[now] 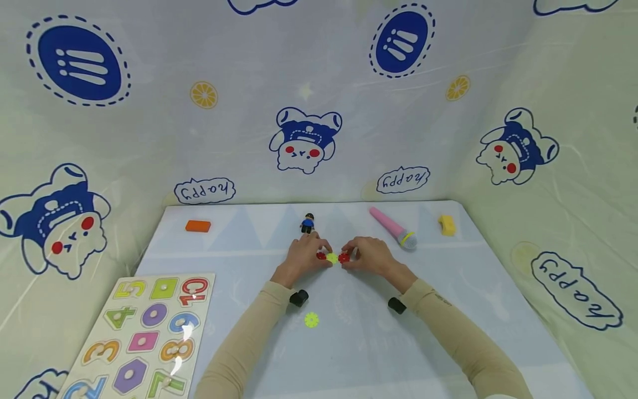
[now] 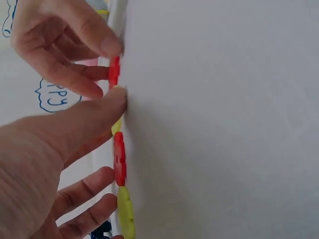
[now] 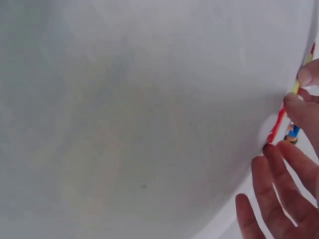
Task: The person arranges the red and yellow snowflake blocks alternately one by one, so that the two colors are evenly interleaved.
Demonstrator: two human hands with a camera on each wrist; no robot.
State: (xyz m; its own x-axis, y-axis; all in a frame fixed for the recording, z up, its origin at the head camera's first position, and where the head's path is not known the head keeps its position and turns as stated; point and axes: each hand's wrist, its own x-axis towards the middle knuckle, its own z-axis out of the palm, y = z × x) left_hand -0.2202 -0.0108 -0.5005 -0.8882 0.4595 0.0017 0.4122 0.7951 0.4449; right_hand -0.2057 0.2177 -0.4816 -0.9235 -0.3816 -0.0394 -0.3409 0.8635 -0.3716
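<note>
Between the two hands lies a row of interlocking plastic snowflake discs, red and yellow-green in turn. My left hand (image 1: 303, 256) pinches a yellow-green disc (image 1: 332, 258) in the row; its thumb covers much of that disc in the left wrist view. Further along, past the left thumb, come another red disc (image 2: 119, 159) and a yellow-green one at the row's end, beside the left fingers. My right hand (image 1: 371, 256) grips the red disc (image 1: 344, 258) at the other end between thumb and fingers. A loose yellow-green disc (image 1: 311, 320) lies on the table nearer the body.
A number-and-shape puzzle board (image 1: 142, 342) covers the table's left front. Along the back are an orange block (image 1: 197, 226), a toy figure (image 1: 307, 223) just beyond the left hand, a pink toy microphone (image 1: 392, 227) and a yellow block (image 1: 447, 225).
</note>
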